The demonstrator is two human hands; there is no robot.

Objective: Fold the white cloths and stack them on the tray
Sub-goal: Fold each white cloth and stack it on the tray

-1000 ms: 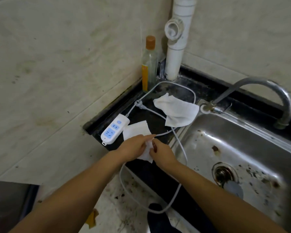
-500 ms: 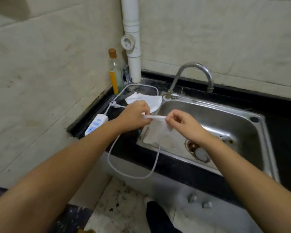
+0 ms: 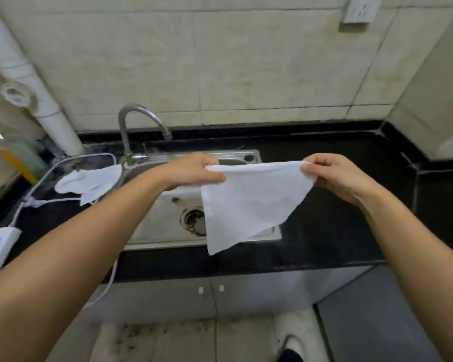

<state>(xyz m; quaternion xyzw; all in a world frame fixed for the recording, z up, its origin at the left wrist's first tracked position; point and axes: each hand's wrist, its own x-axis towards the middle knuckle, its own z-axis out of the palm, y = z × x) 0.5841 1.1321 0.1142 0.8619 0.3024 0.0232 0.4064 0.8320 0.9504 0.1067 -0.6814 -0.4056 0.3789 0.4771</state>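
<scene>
A thin white cloth [image 3: 249, 202] hangs spread in the air over the steel sink [image 3: 168, 226], its top edge pulled fairly straight and its lower part tapering to a loose corner. The left hand [image 3: 194, 172] pinches one upper corner and the right hand [image 3: 332, 176] pinches the other. A second white cloth [image 3: 89, 180] lies crumpled on the black desk [image 3: 324, 246] left of the sink, touching a white cable [image 3: 63, 199].

— Item one? 
— White cloth [image 3: 249, 202], thin, held up in the air by its top edge, which is stretched level; the rest hangs down to a point in front of the sink.

— Item two? 
— Second white cloth [image 3: 89, 182], crumpled, lying on the black counter left of the sink, partly over a white cable.
</scene>
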